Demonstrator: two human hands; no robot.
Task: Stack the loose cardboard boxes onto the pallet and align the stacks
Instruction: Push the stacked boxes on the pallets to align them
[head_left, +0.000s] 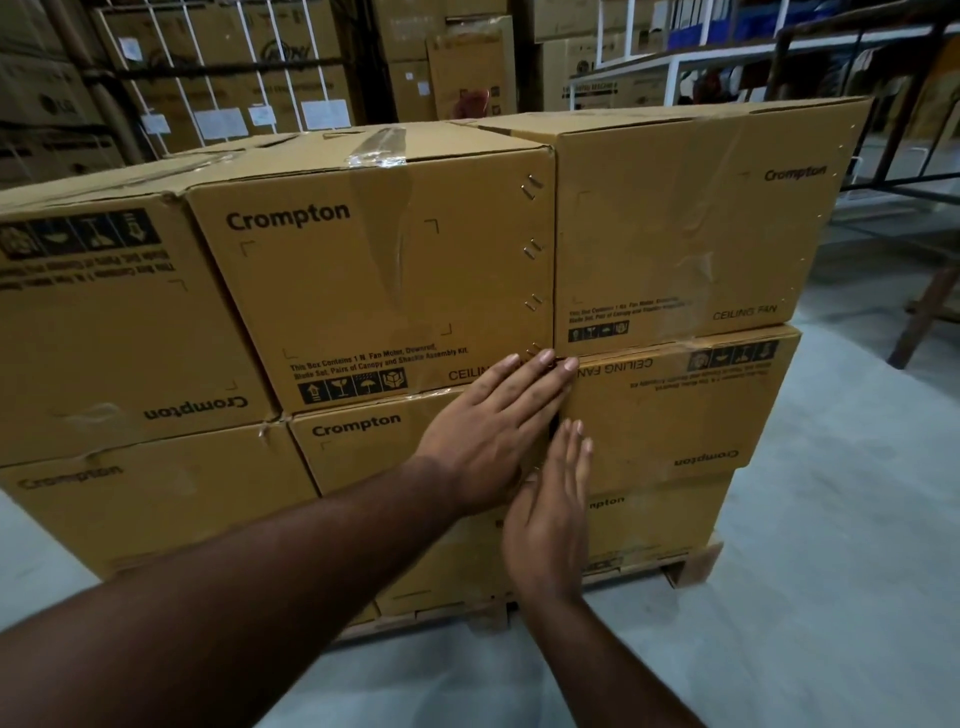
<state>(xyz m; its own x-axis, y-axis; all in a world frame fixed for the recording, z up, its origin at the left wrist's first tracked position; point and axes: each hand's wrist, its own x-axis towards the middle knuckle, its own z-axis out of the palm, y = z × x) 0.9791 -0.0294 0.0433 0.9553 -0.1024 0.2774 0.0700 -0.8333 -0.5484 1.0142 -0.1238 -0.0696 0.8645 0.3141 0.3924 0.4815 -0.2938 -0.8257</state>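
At the front face of the loaded pallet (693, 564), aligning step under way, stacking apparently done. Left hand (488, 431) flat on the middle-tier Crompton ceiling fan box (363, 447), fingers spread and extended across the seam, gripping nothing. Right hand (550, 514) open too, palm turned sideways, fingertips at the dark gap beside the upside-down box (670, 415). Top-tier boxes (384, 270) sitting close together above, right one (685, 223) set a touch further back. Next, probably: a firm, level push to close that gap and bring the faces flush, without shifting the tier above.
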